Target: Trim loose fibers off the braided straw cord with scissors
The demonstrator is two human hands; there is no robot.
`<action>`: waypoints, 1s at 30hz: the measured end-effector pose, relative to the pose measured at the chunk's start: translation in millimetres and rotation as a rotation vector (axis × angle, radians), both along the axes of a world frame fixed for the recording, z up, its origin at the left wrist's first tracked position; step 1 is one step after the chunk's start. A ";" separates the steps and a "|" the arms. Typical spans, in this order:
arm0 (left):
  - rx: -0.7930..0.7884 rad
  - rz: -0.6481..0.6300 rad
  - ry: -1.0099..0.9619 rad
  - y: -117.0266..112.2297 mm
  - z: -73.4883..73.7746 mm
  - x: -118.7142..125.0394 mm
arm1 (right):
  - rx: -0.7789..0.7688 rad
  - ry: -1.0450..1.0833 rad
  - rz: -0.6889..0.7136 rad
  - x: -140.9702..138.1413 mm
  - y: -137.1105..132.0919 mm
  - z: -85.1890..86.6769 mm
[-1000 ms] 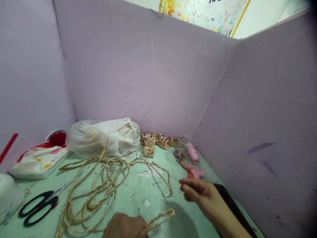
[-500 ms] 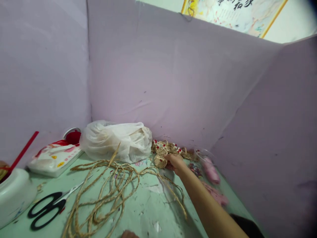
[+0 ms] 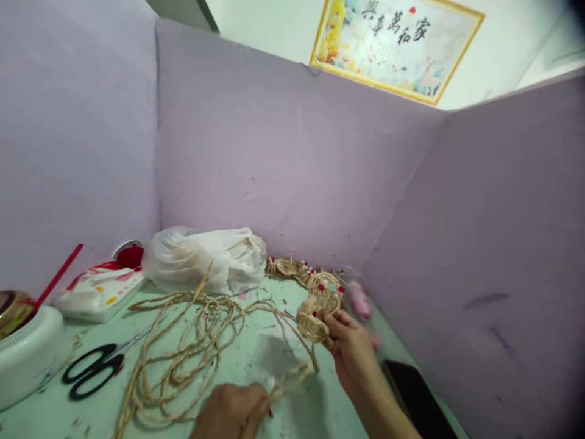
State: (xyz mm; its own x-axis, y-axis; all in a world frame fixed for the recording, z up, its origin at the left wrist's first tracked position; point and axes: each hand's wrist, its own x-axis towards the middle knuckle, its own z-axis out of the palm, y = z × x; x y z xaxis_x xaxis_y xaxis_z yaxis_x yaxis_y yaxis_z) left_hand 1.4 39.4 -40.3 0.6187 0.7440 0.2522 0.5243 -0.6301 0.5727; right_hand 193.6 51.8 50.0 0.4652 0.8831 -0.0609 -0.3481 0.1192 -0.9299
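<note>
1. Left hand [image 3: 231,413] at the bottom edge, fist closed on one end of a tan braided straw rope [image 3: 192,341]. The frayed tip sticks out right of the fist.
2. Right hand [image 3: 351,349] is near it, to the right, fingertips pinching a coiled tan straw ornament with red beads [image 3: 320,303].
3. The rest of the rope lies in loose loops on the mint-green desk [image 3: 256,360], centre-left.
4. Black-handled scissors [image 3: 91,370] lie left of the loops, with a white round tub [image 3: 27,356] at the far left edge.
5. Flat black slab [image 3: 414,396] sits right of the right wrist; can't tell what it is.
6. Farther back are a crumpled white plastic bag [image 3: 205,259] and a red-and-white packet [image 3: 98,289] to its left. More straw pieces [image 3: 287,266] and a blurred pink item [image 3: 361,302] lie by the lilac partition [image 3: 283,152].
</note>
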 end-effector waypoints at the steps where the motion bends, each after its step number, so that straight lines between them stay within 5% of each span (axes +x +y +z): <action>1: 0.011 0.002 -0.006 -2.7 5.9 0.0 | -0.007 0.060 -0.004 -4.0 -17.3 -5.5; 6: -0.008 0.121 0.071 -27.0 21.8 2.6 | -0.006 0.238 -0.037 -18.3 -66.7 -35.5; 12: 0.040 0.146 0.101 -52.1 24.8 11.6 | 0.057 0.293 0.017 -24.8 -88.0 -40.4; 30: 0.017 0.132 -0.135 -49.8 16.6 10.9 | -0.084 0.384 0.099 -27.9 -90.1 -53.8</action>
